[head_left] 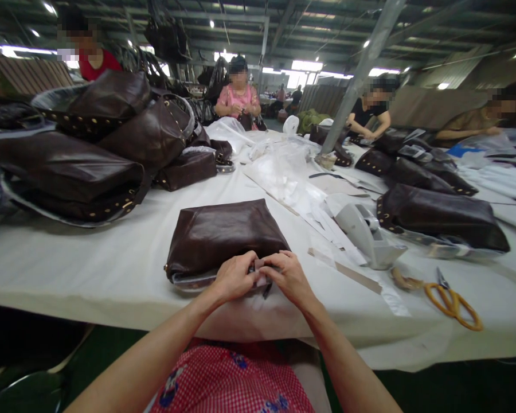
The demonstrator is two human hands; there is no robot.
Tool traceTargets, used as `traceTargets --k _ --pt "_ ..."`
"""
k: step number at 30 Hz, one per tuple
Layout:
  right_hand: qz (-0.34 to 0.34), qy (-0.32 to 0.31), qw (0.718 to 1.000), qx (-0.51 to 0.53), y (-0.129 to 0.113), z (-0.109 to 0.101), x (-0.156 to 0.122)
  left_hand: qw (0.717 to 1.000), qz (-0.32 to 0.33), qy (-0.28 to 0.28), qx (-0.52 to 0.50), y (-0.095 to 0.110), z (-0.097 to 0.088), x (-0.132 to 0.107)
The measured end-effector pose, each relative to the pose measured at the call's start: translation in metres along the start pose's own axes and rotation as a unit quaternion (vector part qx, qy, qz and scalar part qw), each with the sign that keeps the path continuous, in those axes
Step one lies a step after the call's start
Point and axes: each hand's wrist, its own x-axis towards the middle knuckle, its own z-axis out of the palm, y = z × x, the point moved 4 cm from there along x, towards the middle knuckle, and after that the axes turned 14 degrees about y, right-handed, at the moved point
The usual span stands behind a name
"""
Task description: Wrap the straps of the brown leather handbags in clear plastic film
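A dark brown leather bag (223, 232) lies on its side on the white-covered table (124, 269), right in front of me. My left hand (237, 276) and my right hand (287, 276) meet at its near right edge. Both hands pinch a small greyish-pink piece (260, 271) between thumbs and fingers; I cannot make out exactly what it is. A short dark strap end (266, 291) sticks out just below it. Clear plastic (193, 281) shows along the bag's near edge.
Brown bags (81, 166) are heaped at the left, another bag (442, 221) lies at the right. Orange-handled scissors (453, 307), a tape dispenser (367, 235), a cardboard strip (348, 272) and plastic sheets (279, 166) lie to the right. A metal post (361, 74) rises behind. Several people work around the table.
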Motion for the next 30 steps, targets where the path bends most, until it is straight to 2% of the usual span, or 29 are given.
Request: traceTargets --k 9,14,19,22,25,30 --pt "0.071 -0.063 0.995 0.002 -0.003 0.003 0.01 1.0 -0.017 0.002 0.014 0.006 0.0 -0.005" --pt "0.059 -0.084 0.994 -0.041 -0.001 0.005 0.014 1.0 -0.012 -0.01 0.016 0.008 -0.003 -0.005" --pt "0.033 -0.065 0.997 -0.031 -0.001 0.006 0.009 0.998 -0.009 -0.067 -0.003 0.004 -0.004 -0.001" --pt "0.034 -0.046 0.998 -0.035 -0.001 0.006 0.007 0.995 -0.01 -0.093 0.02 0.006 -0.005 0.002" --pt "0.043 -0.039 0.998 -0.031 -0.002 0.006 0.007 0.994 -0.01 -0.102 0.041 0.009 -0.003 0.005" --pt "0.02 -0.027 0.999 -0.014 -0.004 0.004 0.006 0.996 -0.028 -0.086 -0.026 0.001 0.005 0.01"
